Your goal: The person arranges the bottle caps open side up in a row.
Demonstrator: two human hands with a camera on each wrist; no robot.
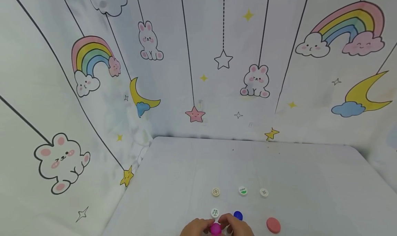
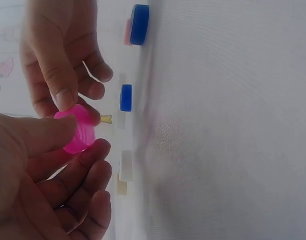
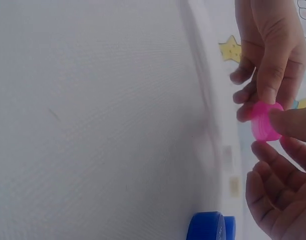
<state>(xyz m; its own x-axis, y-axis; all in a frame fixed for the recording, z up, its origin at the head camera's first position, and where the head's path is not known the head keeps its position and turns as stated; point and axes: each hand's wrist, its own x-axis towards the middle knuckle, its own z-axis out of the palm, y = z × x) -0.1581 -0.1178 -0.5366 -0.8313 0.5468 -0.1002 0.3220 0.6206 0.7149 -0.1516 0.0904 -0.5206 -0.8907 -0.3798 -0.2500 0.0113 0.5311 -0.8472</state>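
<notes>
Both hands hold a bright pink bottle cap (image 1: 215,229), raised off the table near its front edge. My left hand (image 1: 196,227) pinches the cap with the thumb over it and fingers beneath. From the other side my right hand (image 1: 238,226) grips it too, thumb and fingers at its rim. Ridges show on the cap's side in the left wrist view, where the pink cap (image 2: 84,134) sits between both thumbs. Just beyond the hands lies a white cap with a green print (image 1: 215,213). A blue cap (image 1: 238,215) lies partly behind my right hand.
A flat red cap (image 1: 273,225) lies to the right. Farther back are a beige cap (image 1: 215,192), a white-and-green cap (image 1: 243,191) and a white cap (image 1: 264,192). A larger blue cap (image 2: 140,25) shows in the left wrist view. Printed cloth walls (image 1: 173,74) surround the table.
</notes>
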